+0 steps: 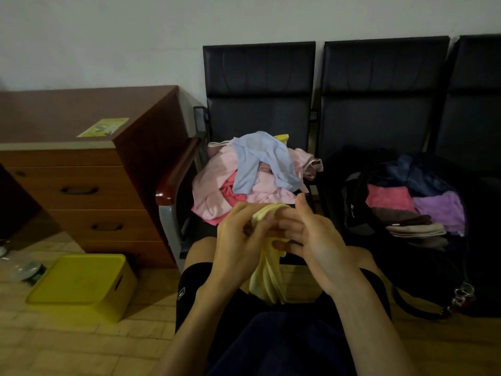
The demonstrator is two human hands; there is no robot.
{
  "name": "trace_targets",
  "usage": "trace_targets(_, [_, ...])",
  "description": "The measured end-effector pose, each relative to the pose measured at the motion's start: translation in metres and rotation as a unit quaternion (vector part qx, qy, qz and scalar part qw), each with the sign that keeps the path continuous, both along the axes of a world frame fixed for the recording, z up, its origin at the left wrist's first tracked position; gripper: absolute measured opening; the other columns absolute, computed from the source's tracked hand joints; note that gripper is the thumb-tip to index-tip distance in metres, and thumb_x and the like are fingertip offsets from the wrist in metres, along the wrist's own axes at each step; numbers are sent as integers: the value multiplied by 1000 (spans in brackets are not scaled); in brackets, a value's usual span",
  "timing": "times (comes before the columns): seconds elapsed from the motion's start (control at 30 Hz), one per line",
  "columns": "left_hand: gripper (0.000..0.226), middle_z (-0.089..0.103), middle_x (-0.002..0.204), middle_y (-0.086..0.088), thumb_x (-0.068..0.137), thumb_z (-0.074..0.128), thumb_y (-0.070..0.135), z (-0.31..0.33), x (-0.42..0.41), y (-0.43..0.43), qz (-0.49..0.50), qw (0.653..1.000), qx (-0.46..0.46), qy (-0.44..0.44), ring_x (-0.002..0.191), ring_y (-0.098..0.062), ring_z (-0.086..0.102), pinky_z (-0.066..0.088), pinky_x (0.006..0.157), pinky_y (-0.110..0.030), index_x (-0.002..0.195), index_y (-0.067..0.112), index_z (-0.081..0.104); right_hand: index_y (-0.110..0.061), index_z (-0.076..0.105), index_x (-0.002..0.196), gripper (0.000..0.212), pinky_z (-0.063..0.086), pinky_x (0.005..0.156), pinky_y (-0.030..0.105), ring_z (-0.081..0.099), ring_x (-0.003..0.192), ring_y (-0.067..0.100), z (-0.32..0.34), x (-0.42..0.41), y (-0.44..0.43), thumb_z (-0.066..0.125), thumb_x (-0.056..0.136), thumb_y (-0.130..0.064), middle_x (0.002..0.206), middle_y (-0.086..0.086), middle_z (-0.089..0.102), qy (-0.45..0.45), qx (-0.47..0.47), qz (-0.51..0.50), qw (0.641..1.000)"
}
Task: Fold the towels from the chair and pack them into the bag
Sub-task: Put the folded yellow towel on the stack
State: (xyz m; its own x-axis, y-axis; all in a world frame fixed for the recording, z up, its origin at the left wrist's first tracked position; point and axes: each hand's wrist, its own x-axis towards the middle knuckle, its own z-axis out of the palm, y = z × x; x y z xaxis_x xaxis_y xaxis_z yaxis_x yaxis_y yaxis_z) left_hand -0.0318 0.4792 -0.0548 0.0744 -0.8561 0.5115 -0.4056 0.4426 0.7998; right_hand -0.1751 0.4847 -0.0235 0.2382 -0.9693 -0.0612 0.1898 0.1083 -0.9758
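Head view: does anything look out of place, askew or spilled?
The yellow box on the floor by the desk seems to lie upside down. The towels on the chair are just an unfolded heap.

This looks like an office or waiting area: 3 linked black padded seats line the plain wall at upper right, and a brown wooden drawer cabinet stands at left on the tiled floor.
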Motion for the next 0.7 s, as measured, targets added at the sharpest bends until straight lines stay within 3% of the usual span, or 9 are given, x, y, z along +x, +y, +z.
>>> trace_targets(0.17, [16, 74, 87, 3, 99, 57, 11, 20, 2, -21, -20, 997, 49, 63, 84, -9, 69, 54, 74, -24, 95, 16, 72, -8, 72, 101, 12, 59, 77, 34, 72, 93, 24, -24, -9, -14, 66, 91, -14, 101, 13, 74, -29, 16, -93, 995])
trace_targets(0.27, [19, 71, 88, -6, 101, 52, 16, 33, 5, -32, -56, 996, 59, 45, 85, -20, 68, 54, 79, -36, 95, 12, 70, -16, 61, 111, 33, 56, 76, 31, 69, 96, 19, -40, -18, -38, 77, 82, -13, 108, 9, 69, 31, 27, -164, 986])
trace_targets(0.33, [22, 69, 86, -9, 103, 49, 14, 46, 7, -37, -77, 995, 59, 19, 82, -20, 66, 53, 78, -35, 93, 5, 67, -22, 52, 120, 55, 54, 82, 31, 65, 102, 15, -44, -21, -54, 83, 75, -18, 112, 4, 65, 75, 20, -172, 982])
trace_targets(0.43, [26, 62, 72, 5, 104, 45, 11, 65, 12, -41, -134, 989, 66, 18, 69, -8, 60, 51, 70, -25, 85, 6, 63, -14, 53, 133, 76, 55, 87, 33, 68, 100, 18, -45, -29, -74, 85, 66, -28, 110, 4, 72, 12, 37, -14, 999])
trace_targets(0.5, [25, 62, 69, 12, 104, 43, 11, 77, 16, -42, -178, 979, 93, 40, 69, -3, 59, 50, 70, -20, 88, 8, 62, -11, 61, 127, 82, 56, 87, 38, 70, 100, 23, -42, -34, -79, 93, 56, -37, 110, 7, 73, -41, 70, 115, 990])
trace_targets(0.6, [26, 66, 74, 9, 104, 41, 16, 93, 27, -48, -204, 972, 111, 31, 76, -7, 64, 55, 77, -25, 95, 5, 63, -10, 67, 117, 69, 58, 89, 41, 69, 105, 27, -26, -39, -84, 93, 58, -36, 113, 11, 72, -38, 48, 170, 984])
trace_targets(0.7, [29, 64, 86, -13, 104, 43, 22, 101, 41, -59, -171, 980, 99, 30, 84, -18, 65, 58, 82, -33, 105, 2, 63, -8, 69, 106, 30, 59, 79, 43, 71, 95, 29, 12, -48, -94, 68, 84, -28, 101, 9, 75, 68, -66, 29, 995])
